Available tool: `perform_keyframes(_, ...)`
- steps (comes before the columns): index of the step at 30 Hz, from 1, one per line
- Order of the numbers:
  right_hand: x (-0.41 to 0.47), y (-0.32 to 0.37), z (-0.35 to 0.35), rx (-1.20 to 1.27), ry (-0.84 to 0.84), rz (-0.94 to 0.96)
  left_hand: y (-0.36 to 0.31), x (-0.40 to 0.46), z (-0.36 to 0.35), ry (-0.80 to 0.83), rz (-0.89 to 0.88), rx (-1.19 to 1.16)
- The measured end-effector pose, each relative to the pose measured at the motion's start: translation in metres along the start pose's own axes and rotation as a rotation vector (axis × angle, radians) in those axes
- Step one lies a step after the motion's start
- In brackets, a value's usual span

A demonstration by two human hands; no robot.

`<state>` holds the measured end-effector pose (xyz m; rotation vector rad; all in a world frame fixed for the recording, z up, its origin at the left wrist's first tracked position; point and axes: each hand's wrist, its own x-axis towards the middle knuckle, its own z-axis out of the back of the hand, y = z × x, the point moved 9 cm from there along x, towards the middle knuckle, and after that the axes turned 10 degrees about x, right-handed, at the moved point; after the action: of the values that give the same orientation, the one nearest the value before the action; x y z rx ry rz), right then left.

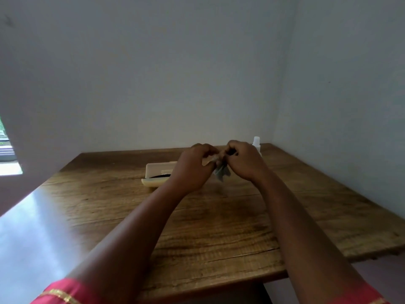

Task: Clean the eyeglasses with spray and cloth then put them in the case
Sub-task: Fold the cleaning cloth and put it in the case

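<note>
— Both hands, left (192, 170) & right (243, 162), pinch the cloth (222, 172) at table (219, 227) 12 o'clock; glasses hidden inside, prob.
— Case (156, 174) open at 10, spray bottle (256, 143) at 1. Rub lightly, support frame.

We see a wooden table (219, 227) filling the lower frame; on it, mid-frame, an open cream case (156, 175) and, perhaps, a white spray bottle (256, 142).

Worn wooden table (219, 227) in a plain pale-walled corner (274, 84), perhaps a window (6, 148) at far left.
</note>
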<state>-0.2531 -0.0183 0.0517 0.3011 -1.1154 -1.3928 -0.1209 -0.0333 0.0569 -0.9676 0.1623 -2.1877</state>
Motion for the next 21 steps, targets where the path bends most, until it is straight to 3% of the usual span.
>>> perform_keyframes(5,-0.001,0.015,0.011,0.227,-0.142,0.117,0.009,0.002,0.006,-0.008,0.091,-0.152)
perform_keyframes(10,-0.002,0.016,0.008,0.45,-0.138,0.096,0.012,-0.002,0.014,-0.013,0.168,-0.284)
perform_keyframes(21,-0.003,0.023,-0.003,0.449,-0.089,0.165,0.036,-0.005,0.042,-0.062,0.295,-0.466)
